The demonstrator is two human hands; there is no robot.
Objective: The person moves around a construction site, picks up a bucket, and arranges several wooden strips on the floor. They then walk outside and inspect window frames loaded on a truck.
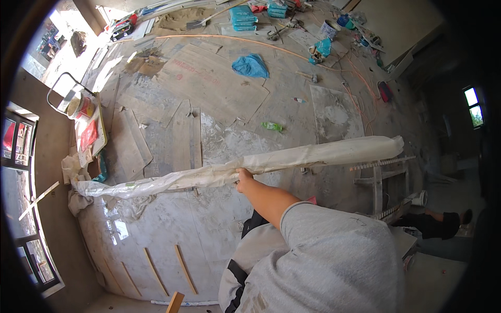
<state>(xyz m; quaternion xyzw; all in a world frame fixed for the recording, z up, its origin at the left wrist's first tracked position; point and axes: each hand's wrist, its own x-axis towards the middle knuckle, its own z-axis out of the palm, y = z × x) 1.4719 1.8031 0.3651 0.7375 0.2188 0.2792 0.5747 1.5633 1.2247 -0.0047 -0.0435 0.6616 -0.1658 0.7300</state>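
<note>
The hand [243, 179] clasps a long plastic-wrapped bundle [313, 155] near its middle; well off to its left, a bucket [80, 107].

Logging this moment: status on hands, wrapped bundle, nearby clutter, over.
Right hand gripping long plastic-wrapped bundle; left hand out of view. Bundle thinner toward picture's left. Blue sheet, green item on floor beyond.

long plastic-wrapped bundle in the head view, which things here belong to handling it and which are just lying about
Part of the job in hand:
- long plastic-wrapped bundle
- the hand gripping it

Apparently just lying about:
- crumpled blue plastic sheet or bag
- shovel by the sand pile
- teal bags
- thin wooden strips
</note>
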